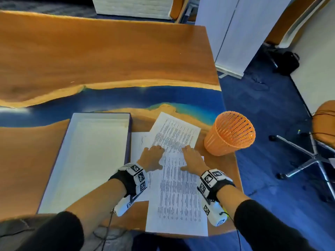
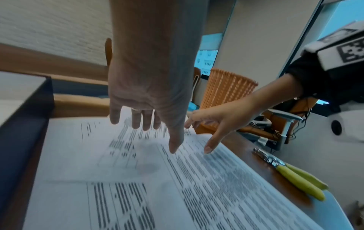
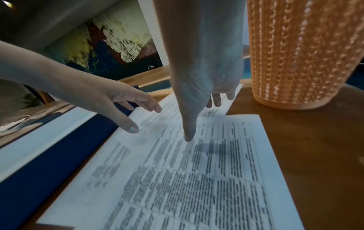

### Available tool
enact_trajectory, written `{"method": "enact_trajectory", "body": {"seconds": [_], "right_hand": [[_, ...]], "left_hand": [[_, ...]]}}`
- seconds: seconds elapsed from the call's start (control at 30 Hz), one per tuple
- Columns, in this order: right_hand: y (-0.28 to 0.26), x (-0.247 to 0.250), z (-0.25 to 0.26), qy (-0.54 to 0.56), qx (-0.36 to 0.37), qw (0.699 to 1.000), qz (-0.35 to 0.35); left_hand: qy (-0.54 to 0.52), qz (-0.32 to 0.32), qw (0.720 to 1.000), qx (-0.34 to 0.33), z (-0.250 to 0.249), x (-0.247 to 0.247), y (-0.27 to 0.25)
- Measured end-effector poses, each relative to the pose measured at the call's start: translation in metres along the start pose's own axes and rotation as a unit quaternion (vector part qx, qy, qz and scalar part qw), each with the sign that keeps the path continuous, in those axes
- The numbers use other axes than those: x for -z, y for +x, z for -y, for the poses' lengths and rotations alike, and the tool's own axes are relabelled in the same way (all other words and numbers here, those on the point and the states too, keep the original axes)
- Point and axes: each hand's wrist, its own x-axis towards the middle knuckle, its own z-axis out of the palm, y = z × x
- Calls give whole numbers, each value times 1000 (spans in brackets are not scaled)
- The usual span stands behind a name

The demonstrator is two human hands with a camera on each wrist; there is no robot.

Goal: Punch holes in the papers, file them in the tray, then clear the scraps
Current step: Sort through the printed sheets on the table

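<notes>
Both hands, left [image 1: 152,157] and right [image 1: 193,159], are stretched forward, fingers spread flat, nothing gripped, pressed on the papers [image 1: 178,194] beneath them.

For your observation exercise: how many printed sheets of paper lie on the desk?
3. The nearest sheet overhangs the desk's front edge; a tilted sheet lies toward the orange basket; a third sheet sits beside the tray, partly covered. More may be hidden underneath.

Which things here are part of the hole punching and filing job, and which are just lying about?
Part of the job:
papers
tray
yellow-handled punch
orange basket
left hand
right hand

Just lying about:
office chair
black bag
</notes>
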Motion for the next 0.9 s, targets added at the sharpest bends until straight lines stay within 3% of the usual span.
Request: {"method": "enact_trajectory", "body": {"seconds": [0.27,0.47,0.7,0.9], "right_hand": [[-2,-21,-11,21,-74,996,-40],[0,-22,-15,24,-104,994,-33],[-1,-18,-20,41,-81,996,14],[-5,-13,-22,104,-62,991,-58]], "left_hand": [[-14,-7,1000,25,-2,-32,-5],[-55,-11,998,38,4,-46,-19],[-99,-21,993,53,8,-41,-25],[-124,-33,990,56,7,-36,-23]]}}
